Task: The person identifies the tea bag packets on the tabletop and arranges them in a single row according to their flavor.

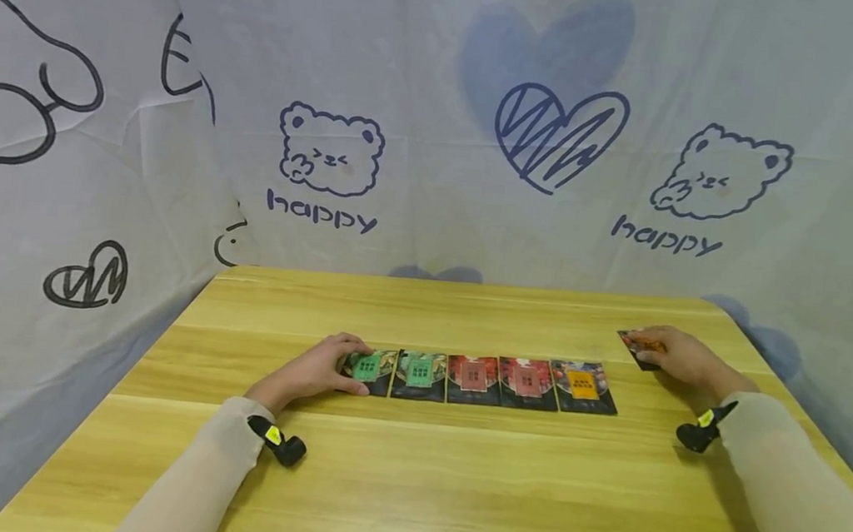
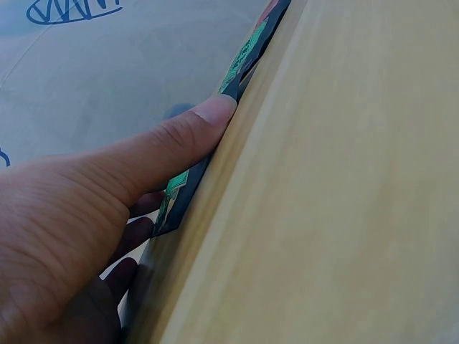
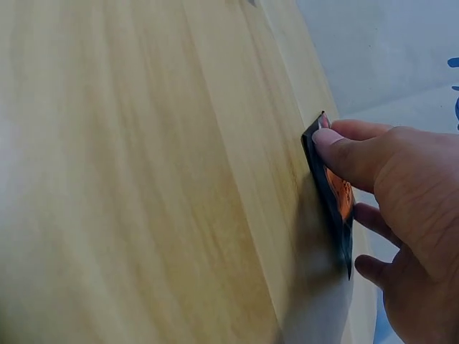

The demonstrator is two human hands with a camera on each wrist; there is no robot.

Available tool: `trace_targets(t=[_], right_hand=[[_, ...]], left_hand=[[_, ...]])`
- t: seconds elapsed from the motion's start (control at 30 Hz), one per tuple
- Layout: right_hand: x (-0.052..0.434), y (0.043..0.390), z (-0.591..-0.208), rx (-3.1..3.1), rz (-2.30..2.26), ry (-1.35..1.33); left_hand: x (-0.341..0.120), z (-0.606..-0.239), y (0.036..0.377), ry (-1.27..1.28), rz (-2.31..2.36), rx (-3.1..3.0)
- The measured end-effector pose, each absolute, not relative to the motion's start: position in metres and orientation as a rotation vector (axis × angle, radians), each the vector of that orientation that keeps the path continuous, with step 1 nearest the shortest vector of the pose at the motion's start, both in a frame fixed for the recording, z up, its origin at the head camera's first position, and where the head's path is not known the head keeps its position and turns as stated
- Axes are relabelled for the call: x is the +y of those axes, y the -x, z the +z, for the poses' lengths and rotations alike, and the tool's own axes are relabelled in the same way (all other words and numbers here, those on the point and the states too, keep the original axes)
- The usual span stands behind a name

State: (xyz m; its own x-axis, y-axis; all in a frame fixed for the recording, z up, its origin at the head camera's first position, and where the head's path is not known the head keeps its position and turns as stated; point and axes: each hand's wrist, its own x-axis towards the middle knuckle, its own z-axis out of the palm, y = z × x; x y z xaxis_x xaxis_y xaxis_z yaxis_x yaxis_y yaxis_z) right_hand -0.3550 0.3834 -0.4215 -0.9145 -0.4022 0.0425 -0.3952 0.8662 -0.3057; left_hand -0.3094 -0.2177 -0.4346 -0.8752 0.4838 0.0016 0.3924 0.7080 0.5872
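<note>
Five flat black-edged packets lie side by side in a row on the wooden table. My left hand (image 1: 321,366) holds the leftmost green-labelled packet (image 1: 367,367) at its edges, thumb on the near side and fingers along the far side. In the left wrist view the thumb lies across this packet (image 2: 176,201), and its other fingers are partly hidden. To the right of the row, my right hand (image 1: 678,357) pinches an orange-labelled packet (image 1: 647,347) between thumb and fingers. This packet (image 3: 333,190) is tilted, with a shadow on the table beside it.
Along the row come another green packet (image 1: 420,374), two red packets (image 1: 474,378) and an orange packet (image 1: 584,387) at the right end. The wooden table (image 1: 454,485) reaches back to a printed white cloth (image 1: 434,175), which also hangs at both sides.
</note>
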Motion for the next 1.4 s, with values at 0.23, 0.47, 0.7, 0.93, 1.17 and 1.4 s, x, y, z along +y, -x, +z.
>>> trace_targets(t=[0.23,0.47,0.7,0.93,1.17,1.4], right_hand=[[0.381,0.352,-0.424,3.005,-0.557,0.667],[0.376,0.344,-0.428,2.997,-0.543,0.646],[0.373,0.335,-0.428,3.024,-0.519,0.596],[0.368,0.327,-0.425,3.037,-0.498,0.562],[0.366,0.319,-0.426,3.033,-0.534,0.601],[0.359,0.311,-0.423,3.044,-0.532,0.637]], left_hand=[[-0.221,-0.437,0.308,-0.711,0.896,2.764],[-0.221,-0.438,0.306,-0.711,0.889,2.761],[-0.219,-0.437,0.308,-0.737,0.891,2.768],[-0.219,-0.437,0.311,-0.711,0.885,2.760],[-0.220,-0.437,0.311,-0.719,0.875,2.762],[-0.219,-0.435,0.310,-0.731,0.897,2.756]])
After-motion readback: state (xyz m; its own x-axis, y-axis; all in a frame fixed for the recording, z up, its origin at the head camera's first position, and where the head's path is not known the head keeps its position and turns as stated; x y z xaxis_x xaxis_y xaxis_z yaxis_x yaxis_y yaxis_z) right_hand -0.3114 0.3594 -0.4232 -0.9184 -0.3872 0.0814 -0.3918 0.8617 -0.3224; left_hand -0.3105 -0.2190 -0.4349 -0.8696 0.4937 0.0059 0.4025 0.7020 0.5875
